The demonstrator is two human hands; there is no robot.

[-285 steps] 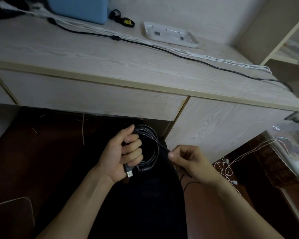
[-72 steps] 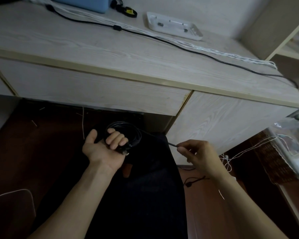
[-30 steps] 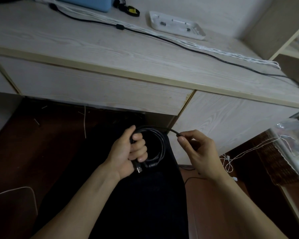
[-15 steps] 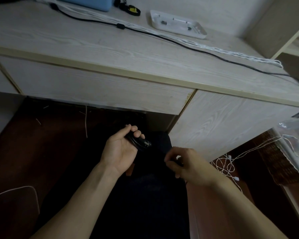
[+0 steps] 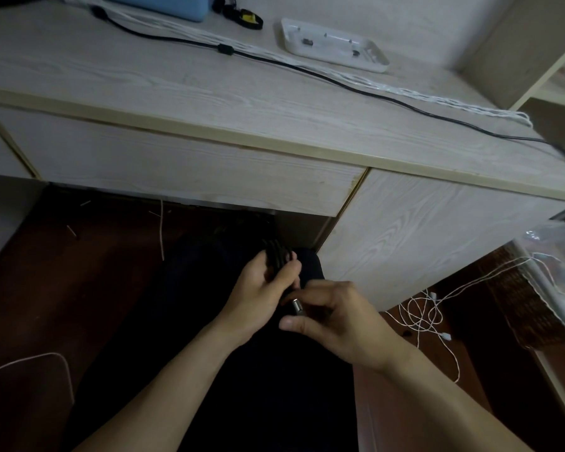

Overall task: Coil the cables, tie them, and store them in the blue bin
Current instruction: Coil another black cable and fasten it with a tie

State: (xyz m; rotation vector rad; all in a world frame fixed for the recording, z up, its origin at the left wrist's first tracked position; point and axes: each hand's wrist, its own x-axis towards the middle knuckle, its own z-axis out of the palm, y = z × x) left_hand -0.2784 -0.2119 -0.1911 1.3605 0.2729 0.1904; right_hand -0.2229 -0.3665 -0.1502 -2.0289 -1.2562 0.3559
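My left hand (image 5: 258, 295) is closed around a bundle of coiled black cable (image 5: 276, 256), held edge-on below the desk front, over my dark-clothed lap. My right hand (image 5: 336, 324) sits right beside it and pinches the cable's free end, whose metal plug (image 5: 297, 306) shows between the fingers. The blue bin (image 5: 163, 3) stands at the far left back of the desk top, only its lower edge in view. Another black cable (image 5: 307, 71) and a white twisted cable (image 5: 405, 91) stretch across the desk.
A white tray (image 5: 335, 47) lies at the back of the desk (image 5: 177, 93), and a small black-and-yellow item (image 5: 242, 16) lies by the bin. Tangled white cables (image 5: 424, 314) lie on the floor at right beside a woven basket (image 5: 522, 308). A shelf unit rises at the far right.
The open loop of black cable has been flattened into a tight bundle in my left hand. My right hand came in from the right and now holds the plug end against the bundle.
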